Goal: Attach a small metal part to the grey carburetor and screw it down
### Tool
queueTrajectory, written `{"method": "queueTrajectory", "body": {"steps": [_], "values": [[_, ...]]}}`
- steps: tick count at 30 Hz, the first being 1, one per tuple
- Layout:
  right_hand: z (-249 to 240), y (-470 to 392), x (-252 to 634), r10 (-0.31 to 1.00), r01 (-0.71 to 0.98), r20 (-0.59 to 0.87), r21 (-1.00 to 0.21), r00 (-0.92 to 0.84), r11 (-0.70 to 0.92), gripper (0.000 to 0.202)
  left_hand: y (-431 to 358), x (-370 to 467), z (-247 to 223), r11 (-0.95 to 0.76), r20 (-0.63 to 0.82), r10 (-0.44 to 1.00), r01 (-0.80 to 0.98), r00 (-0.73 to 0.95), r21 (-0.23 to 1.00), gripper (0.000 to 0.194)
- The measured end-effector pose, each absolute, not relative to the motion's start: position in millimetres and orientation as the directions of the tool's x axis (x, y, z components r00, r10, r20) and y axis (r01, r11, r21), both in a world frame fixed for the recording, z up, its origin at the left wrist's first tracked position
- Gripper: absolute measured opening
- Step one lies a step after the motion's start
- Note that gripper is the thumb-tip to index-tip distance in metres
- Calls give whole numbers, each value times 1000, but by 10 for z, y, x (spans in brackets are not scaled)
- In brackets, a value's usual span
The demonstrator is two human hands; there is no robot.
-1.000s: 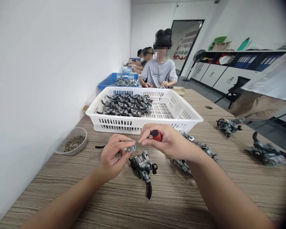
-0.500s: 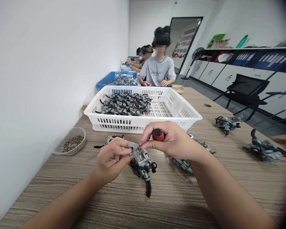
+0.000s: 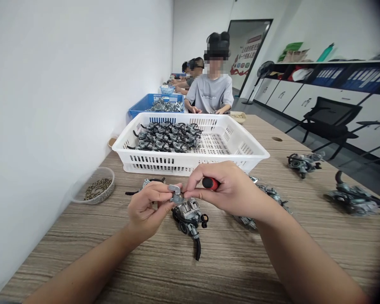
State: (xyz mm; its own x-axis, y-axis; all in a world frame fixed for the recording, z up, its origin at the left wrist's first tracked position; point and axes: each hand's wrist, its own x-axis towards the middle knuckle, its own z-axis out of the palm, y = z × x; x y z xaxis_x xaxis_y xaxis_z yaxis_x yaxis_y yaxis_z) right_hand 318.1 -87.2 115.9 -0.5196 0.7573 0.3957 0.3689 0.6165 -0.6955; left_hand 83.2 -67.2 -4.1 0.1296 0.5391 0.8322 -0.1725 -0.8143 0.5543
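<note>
My left hand (image 3: 148,209) pinches a small grey metal part (image 3: 176,195) between thumb and fingers. Opposite it, my right hand (image 3: 221,185) has its thumb and index fingertips at the part's right side, and a red-and-black handle (image 3: 210,183) is tucked in its palm. Whatever is between those right fingertips is too small to make out. Just below the small part, a carburetor-like metal assembly (image 3: 188,217) with a black hose lies on the wooden table (image 3: 139,270).
A white basket (image 3: 190,162) holding several assemblies stands ahead. At the left is a clear bowl (image 3: 96,185) of small screws. More assemblies (image 3: 356,196) lie to the right. Across the table sits a person (image 3: 210,93), near a blue crate (image 3: 142,105).
The small metal part has tilted slightly in my left fingers, and its flat tab now shows more. The right fingertips have shifted a little left. The camera view has moved slightly.
</note>
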Motion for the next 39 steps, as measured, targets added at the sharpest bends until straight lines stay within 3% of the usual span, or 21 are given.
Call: {"method": "queueTrajectory", "body": {"steps": [3, 6, 16, 29, 34, 39], "values": [[1171, -902, 3184, 703, 426, 449, -573, -552, 700, 5, -675, 828, -46, -799, 823, 557, -197, 110, 568, 33], [1188, -935, 3167, 678, 429, 474, -534, -562, 729, 9, -686, 832, -20, -803, 825, 555, -191, 102, 564, 30], [1122, -845, 3090, 757, 331, 438, -710, -484, 622, 9, -710, 856, -127, -750, 774, 631, -210, 55, 627, 28], [978, -755, 3078, 678, 199, 497, -708, -541, 678, 10, -745, 899, -126, -687, 701, 713, -190, 16, 702, 16], [890, -736, 3053, 684, 266, 539, -655, -492, 707, 10, -722, 904, -152, -589, 587, 808, -56, -53, 806, 20], [843, -771, 3040, 773, 378, 458, -686, -439, 622, 15, -699, 902, -101, -529, 528, 849, -22, -23, 849, 24]]}}
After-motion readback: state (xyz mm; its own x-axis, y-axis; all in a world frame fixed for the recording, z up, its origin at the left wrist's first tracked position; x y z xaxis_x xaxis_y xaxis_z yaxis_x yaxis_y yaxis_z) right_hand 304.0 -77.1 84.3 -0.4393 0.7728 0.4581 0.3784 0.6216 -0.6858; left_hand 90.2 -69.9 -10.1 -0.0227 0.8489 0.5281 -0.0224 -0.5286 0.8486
